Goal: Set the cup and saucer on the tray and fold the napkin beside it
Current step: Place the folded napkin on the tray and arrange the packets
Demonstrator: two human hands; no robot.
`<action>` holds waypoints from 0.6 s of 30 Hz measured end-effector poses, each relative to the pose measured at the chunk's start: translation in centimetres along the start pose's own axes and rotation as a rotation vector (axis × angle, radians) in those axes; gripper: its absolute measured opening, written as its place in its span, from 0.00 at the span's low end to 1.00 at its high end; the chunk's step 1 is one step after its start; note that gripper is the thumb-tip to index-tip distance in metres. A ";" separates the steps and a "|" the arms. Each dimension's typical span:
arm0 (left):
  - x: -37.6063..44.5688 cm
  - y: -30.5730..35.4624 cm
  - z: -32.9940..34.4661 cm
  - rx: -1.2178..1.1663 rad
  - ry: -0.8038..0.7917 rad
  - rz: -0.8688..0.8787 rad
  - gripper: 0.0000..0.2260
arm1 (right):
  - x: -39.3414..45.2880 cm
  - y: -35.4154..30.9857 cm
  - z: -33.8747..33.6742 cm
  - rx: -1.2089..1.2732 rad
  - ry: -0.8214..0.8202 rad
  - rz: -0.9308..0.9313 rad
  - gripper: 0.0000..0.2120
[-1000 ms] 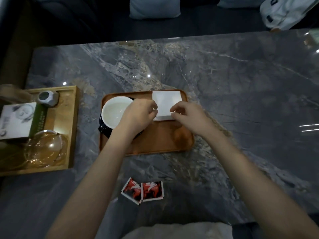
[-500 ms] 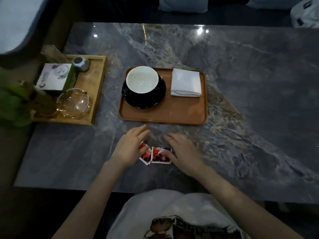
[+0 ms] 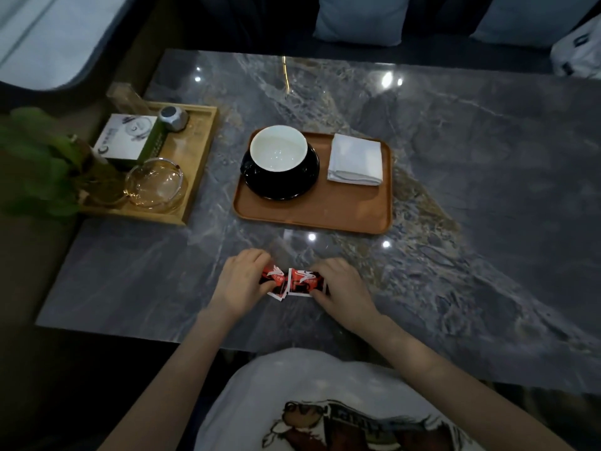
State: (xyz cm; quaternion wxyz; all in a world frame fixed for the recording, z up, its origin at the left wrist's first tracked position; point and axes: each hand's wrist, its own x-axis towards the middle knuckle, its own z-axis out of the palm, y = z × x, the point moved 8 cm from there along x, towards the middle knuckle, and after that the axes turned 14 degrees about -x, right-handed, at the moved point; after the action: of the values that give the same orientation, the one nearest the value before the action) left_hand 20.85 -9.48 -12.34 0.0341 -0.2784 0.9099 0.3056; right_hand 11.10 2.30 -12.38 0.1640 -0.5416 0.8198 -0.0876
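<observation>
A white-lined cup (image 3: 278,148) stands on a black saucer (image 3: 281,182) in the left half of the brown tray (image 3: 325,216). A folded white napkin (image 3: 355,159) lies on the tray to the right of the saucer. Both hands are nearer to me, off the tray, on two red and black sachets (image 3: 292,281) lying on the marble table (image 3: 471,177). My left hand (image 3: 242,281) pinches the left sachet and my right hand (image 3: 341,288) pinches the right one, fingers curled over their edges.
A light wooden tray (image 3: 198,164) at the left holds a white and green box (image 3: 126,139), a silver lid (image 3: 172,118) and a glass ashtray (image 3: 155,185). A green plant (image 3: 35,161) stands at the far left. Cushions lie beyond the table.
Both hands left the napkin on the tray, drew back toward me and closed on the two sachets. The camera view pulled back and rose.
</observation>
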 end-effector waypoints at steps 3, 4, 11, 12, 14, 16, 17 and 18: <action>0.2 0.2 0.0 -0.003 -0.036 -0.026 0.18 | 0.2 0.8 -0.2 0.083 -0.033 0.057 0.13; 0.3 0.2 0.1 -0.008 -0.062 -0.039 0.19 | 0.3 1.1 -0.2 0.101 -0.041 0.069 0.13; 2.6 1.4 -0.2 -0.100 -0.236 -0.046 0.11 | 0.9 5.4 -2.5 0.450 -0.003 0.268 0.08; 3.2 1.8 -0.4 -0.106 -0.241 -0.028 0.10 | 1.1 6.3 -3.1 0.494 0.013 0.300 0.08; 4.6 3.0 -1.2 -0.152 -0.236 -0.003 0.07 | 1.9 8.2 -4.6 0.501 0.058 0.324 0.07; 6.1 4.5 -2.0 -0.211 -0.222 0.020 0.06 | 3.0 10.0 -6.2 0.439 0.098 0.332 0.08; 6.8 5.2 -2.4 -0.239 -0.209 0.032 0.06 | 3.5 10.9 -6.9 0.411 0.110 0.346 0.09; 7.5 6.0 -2.7 -0.260 -0.195 0.041 0.06 | 4.0 11.8 -7.3 0.390 0.116 0.366 0.09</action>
State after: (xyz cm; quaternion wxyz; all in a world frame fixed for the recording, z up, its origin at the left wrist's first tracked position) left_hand 11.65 -10.80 -8.67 0.0796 -0.2308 0.8606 0.4470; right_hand -3.17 3.11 -10.04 0.2311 -0.3369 0.8797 -0.2435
